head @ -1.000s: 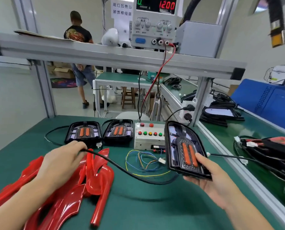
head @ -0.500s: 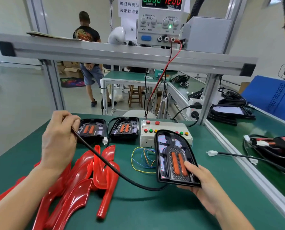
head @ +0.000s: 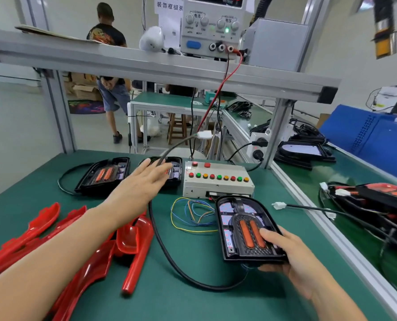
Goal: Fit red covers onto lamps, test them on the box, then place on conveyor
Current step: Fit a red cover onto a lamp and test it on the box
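Here, a bare lamp (head: 246, 230) is held at its near end by the right hand (head: 285, 253), thumb laid on top and fingers curled beneath, so that its far end rests on the table (head: 193, 304) just before the test box (head: 216, 179). It is presumably kept there so the face with the two orange strips stays turned upward and within reach of the box.

The left hand (head: 144, 181) is stretched forward over the middle of the table with fingers nearly straight; the lamp's black cable (head: 169, 256) runs under the palm and rises between the fingers, its white plug (head: 204, 134) lifted in the air above the box. Whether the cable is actually pinched cannot be told — it may only be carried on the fingers. The cable seems to be drawn clear so it does not lie under the lamp.

The red covers (head: 81, 251) lie heaped at the near left, beside the left forearm — none is fitted to the held lamp yet. Two more lamps (head: 105, 174) wait at the back of the table, left of the box, and finished units (head: 382, 195) rest on the conveyor (head: 308, 177) at the right.
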